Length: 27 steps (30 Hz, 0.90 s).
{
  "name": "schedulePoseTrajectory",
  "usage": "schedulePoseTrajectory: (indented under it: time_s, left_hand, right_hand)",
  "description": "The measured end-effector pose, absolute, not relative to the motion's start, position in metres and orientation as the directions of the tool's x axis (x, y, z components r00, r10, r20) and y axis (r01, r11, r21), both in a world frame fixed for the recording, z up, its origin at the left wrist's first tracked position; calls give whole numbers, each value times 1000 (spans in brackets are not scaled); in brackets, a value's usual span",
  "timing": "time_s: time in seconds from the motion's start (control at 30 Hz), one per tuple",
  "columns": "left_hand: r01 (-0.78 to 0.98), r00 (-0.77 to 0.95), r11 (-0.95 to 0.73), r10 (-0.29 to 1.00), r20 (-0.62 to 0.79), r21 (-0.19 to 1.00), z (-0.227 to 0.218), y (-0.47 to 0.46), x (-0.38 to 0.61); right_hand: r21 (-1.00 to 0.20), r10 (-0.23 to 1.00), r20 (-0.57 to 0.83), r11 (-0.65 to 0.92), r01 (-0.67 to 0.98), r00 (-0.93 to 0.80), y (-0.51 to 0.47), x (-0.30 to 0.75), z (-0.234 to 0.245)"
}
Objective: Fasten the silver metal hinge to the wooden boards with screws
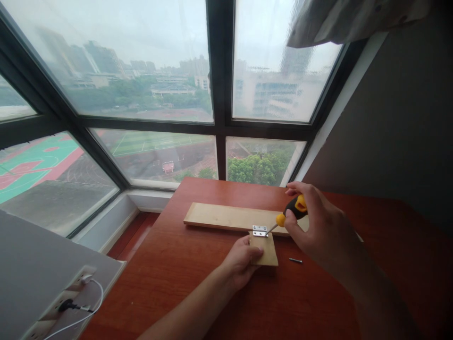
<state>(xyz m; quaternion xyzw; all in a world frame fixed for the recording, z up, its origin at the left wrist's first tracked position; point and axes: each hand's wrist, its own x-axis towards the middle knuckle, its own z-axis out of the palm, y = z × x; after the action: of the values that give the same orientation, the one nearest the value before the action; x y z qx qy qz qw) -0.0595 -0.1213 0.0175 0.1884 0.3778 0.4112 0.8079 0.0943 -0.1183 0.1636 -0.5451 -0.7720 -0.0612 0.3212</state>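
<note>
My left hand [241,260] grips a small pale wooden board [267,252], with the thumb on its top face. A silver metal hinge [260,231] lies at the far edge of that board, and screw heads or holes show in its plates. In my right hand [323,231] is a screwdriver [296,208] with a black and yellow handle, held between thumb and fingers. Its shaft slants down to the left, and the tip meets the hinge near its right side. Whether the tip sits in a screw is too small to tell.
Behind the hinge a long pale plank [219,216] lies across the reddish-brown table [170,288]. A small dark metal rod or bit [295,260] rests right of the small board. Windows stand beyond the table; a wall socket with plugs [69,304] is at lower left.
</note>
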Motion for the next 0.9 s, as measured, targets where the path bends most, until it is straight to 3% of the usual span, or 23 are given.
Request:
schedulePoseTrajectory:
  time_s: [0.33,0.9]
  left_hand:
    - [-519,368,572,820,-438,635,25,-124,-59]
    - [-522,369,576,818,-442,630,19,-122,-58]
  right_hand:
    - [-254,834,507,387,887,-218,-121,89,166]
    - [-249,789,561,451,857,-252,-122,88,166]
